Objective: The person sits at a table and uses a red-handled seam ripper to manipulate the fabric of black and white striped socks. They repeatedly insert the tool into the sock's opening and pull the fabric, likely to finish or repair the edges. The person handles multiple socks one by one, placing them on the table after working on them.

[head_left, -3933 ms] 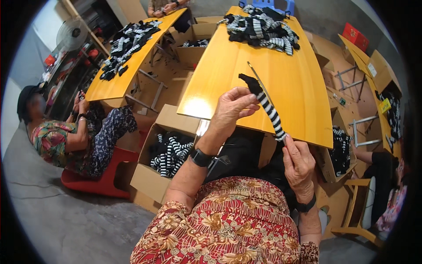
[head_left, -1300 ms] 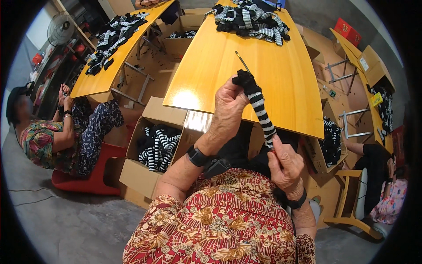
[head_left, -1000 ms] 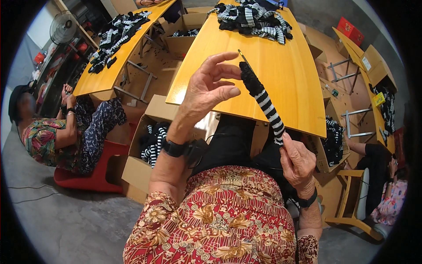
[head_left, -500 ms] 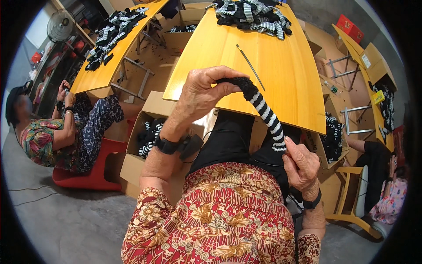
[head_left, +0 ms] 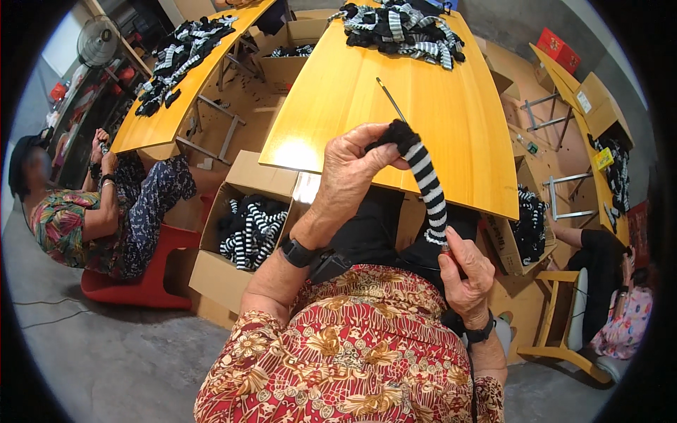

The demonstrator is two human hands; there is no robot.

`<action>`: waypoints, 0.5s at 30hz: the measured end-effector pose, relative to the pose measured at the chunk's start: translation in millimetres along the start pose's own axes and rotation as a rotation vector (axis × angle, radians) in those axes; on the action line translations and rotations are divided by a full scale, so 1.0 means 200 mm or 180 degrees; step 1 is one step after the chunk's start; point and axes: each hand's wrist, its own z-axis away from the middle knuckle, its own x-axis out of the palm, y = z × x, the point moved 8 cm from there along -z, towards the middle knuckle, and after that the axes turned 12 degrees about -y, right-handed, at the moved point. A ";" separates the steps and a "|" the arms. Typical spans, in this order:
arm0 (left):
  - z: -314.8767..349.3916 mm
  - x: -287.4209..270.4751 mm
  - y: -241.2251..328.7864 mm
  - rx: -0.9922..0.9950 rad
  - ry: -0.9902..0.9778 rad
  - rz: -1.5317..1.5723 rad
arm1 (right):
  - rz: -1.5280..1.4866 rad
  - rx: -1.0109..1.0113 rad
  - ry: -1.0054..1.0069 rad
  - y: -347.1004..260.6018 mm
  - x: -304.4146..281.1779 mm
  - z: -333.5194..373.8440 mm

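Note:
A knitted tube with black and white stripes and a fuzzy black end hangs in a curve over my lap, near the table's front edge. My left hand pinches the fuzzy end between thumb and fingers. At the lower striped end, my right hand is closed, thumb against fingers. A small reddish bit shows at its fingertips, too small to name. Behind the fuzzy end, a thin dark rod lies on the yellow table.
Striped and black knitted pieces are heaped at the table's far end. An open cardboard box of similar pieces stands on my left, another box on my right. One person sits at left on a red chair, another at right.
Both hands and the knitted tube have shifted: my left hand right and slightly down, my right hand slightly left. The tube hangs straighter, and more of the left box shows.

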 end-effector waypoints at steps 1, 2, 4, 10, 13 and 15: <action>0.00 -0.03 0.00 -0.0036 -0.0030 -0.0039 | 0.0003 -0.0051 -0.0071 0.01 0.00 0.00; 0.01 -0.05 0.00 -0.0063 -0.0063 -0.0099 | -0.0127 0.0105 -0.0181 0.03 0.00 0.01; 0.00 -0.04 0.05 -0.0053 -0.0029 -0.0351 | -0.0384 0.0386 -0.0388 0.05 -0.01 0.02; 0.01 -0.05 0.08 0.0062 0.0215 -0.0313 | -0.1711 0.1382 -0.0600 0.10 0.00 0.06; 0.01 -0.05 0.09 0.0127 0.0333 -0.0259 | -0.1780 0.1344 -0.0653 0.09 -0.01 0.07; 0.02 -0.05 0.10 0.0141 0.0300 -0.0217 | -0.1664 0.1226 -0.0688 0.08 -0.01 0.06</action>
